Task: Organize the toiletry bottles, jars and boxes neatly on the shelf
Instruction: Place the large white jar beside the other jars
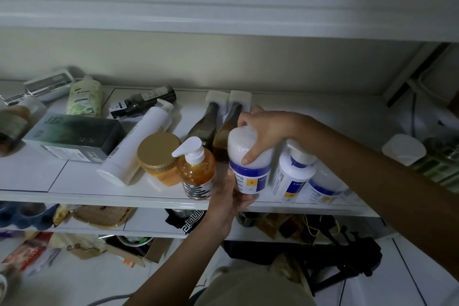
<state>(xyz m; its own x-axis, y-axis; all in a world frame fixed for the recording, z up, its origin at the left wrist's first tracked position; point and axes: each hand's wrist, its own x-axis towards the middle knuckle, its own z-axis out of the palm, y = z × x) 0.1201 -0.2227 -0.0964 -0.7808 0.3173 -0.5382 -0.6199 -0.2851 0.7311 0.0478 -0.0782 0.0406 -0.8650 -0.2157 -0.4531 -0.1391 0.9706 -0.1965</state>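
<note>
A white bottle with a blue band (248, 164) stands at the front of the white shelf (99, 196). My right hand (265, 131) grips its rounded top and my left hand (228, 204) cups its base from below. Beside it on the right stand a matching pump bottle (295, 171) and another white-and-blue bottle (325, 185). To the left stands an orange pump bottle (197, 171), then a gold-lidded jar (159, 154). Two dark brown bottles with white caps (211, 122) lie behind.
Further left lie a long white tube (139, 144), a grey-green box (74, 136), a green patterned bottle (85, 97), a dark spray bottle (144, 100) and a silver box (49, 85). A white-lidded container (403, 149) sits at the right. Lower shelves hold clutter.
</note>
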